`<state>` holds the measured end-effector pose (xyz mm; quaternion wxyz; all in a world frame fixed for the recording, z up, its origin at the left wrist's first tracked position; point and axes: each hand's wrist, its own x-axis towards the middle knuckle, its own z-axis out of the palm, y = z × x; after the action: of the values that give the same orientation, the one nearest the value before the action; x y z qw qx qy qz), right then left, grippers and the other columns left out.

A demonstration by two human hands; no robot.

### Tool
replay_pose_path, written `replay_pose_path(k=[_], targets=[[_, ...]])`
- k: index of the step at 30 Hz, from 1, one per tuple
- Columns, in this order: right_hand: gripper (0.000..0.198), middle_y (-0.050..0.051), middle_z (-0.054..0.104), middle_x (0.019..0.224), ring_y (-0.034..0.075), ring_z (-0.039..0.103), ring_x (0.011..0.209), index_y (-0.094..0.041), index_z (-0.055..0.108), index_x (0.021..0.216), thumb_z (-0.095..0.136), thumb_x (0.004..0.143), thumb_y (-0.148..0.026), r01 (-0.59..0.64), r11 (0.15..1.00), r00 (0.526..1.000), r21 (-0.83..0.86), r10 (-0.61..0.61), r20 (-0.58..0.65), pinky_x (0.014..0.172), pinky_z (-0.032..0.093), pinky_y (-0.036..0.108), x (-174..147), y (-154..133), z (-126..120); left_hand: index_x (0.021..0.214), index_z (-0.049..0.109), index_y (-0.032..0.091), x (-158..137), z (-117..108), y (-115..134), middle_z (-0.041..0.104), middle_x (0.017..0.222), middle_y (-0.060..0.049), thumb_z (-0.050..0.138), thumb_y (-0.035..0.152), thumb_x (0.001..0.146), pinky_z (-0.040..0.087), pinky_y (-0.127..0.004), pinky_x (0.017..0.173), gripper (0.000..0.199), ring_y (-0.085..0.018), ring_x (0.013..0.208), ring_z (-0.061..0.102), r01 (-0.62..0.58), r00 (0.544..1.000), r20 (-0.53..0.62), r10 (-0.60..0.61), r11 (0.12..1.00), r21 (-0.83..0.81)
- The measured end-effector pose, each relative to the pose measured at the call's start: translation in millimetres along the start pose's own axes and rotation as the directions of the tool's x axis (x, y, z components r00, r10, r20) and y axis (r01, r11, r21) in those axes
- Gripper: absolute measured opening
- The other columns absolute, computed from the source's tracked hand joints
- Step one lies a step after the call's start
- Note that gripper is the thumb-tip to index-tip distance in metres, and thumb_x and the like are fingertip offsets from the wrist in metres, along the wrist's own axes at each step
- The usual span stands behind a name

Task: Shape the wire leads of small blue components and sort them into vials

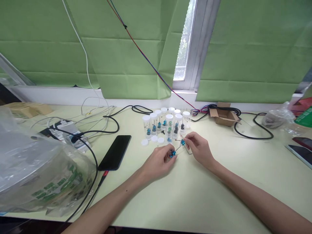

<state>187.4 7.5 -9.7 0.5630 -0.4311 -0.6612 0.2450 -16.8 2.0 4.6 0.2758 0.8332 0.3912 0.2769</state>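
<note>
My left hand [159,161] is closed, thumb and fingers round a small shiny blue piece [173,153] with dark parts. To its right, my right hand [198,148] pinches a second blue piece [182,142] that has thin metal stems. A stem slants between the two pieces; I cannot tell if it joins them. Just beyond my hands stands a group of see-through vials [154,126] with white caps, holding blue, green and dark pieces on stems. Several loose white caps [144,142] lie in front of the vials. Exactly what the small pieces are is too fine to make out.
A black phone [115,152] lies left of my hands, with a cable near it. A large plastic bag [44,175] fills the left side. Black cords [107,131] cross the back. An open cardboard box [224,117] and more phones [302,154] are on the right.
</note>
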Motion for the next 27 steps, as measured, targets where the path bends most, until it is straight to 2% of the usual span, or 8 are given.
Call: replay_pose_path(k=[11, 20, 23, 27], targets=[[0.012, -0.003, 0.051, 0.067, 0.011, 0.049, 0.056, -0.02, 0.056, 0.083, 0.056, 0.093, -0.025, 0.042, 0.999, 0.999, 0.005, -0.042, 0.013, 0.054, 0.043, 0.025, -1.9, 0.4, 1.9, 0.094, 0.063, 0.02, -0.5, 3.1, 4.2, 0.054, 0.064, 0.004, 0.054, 0.029, 0.088, 0.035, -0.022, 0.054, 0.014, -0.011, 0.057, 0.046, 0.019, 1.0, 0.019, -0.018, 0.999, -0.04], [0.009, -0.002, 0.053, 0.07, 0.011, 0.051, 0.056, -0.02, 0.057, 0.086, 0.056, 0.094, -0.024, 0.051, 0.999, 0.998, 0.007, -0.052, 0.021, 0.055, 0.045, 0.025, -3.5, -0.4, 4.0, 0.086, 0.062, 0.02, -1.9, 9.9, 9.6, 0.051, 0.064, 0.004, 0.058, 0.033, 0.086, 0.034, -0.022, 0.052, 0.014, -0.01, 0.057, 0.045, 0.119, 0.993, 0.029, -0.115, 0.967, -0.224], [0.009, -0.002, 0.054, 0.073, 0.01, 0.051, 0.057, -0.02, 0.057, 0.086, 0.056, 0.094, -0.024, 0.07, 0.998, 0.997, -0.006, -0.069, 0.026, 0.057, 0.046, 0.026, -4.2, -1.2, 5.1, 0.086, 0.061, 0.02, -3.3, 12.3, 11.6, 0.049, 0.065, 0.004, 0.058, 0.036, 0.086, 0.032, -0.022, 0.049, 0.016, -0.009, 0.054, 0.043, 0.165, 0.986, 0.035, -0.162, 0.938, -0.304], [0.008, -0.002, 0.055, 0.073, 0.01, 0.052, 0.057, -0.02, 0.057, 0.087, 0.055, 0.094, -0.024, 0.082, 0.997, 0.997, -0.016, -0.081, 0.016, 0.057, 0.046, 0.025, -4.5, -1.0, 5.3, 0.094, 0.062, 0.02, -4.2, 17.3, 10.5, 0.05, 0.063, 0.004, 0.059, 0.04, 0.086, 0.037, -0.022, 0.047, 0.022, -0.009, 0.048, 0.048, 0.262, 0.965, 0.114, -0.236, 0.845, -0.467]])
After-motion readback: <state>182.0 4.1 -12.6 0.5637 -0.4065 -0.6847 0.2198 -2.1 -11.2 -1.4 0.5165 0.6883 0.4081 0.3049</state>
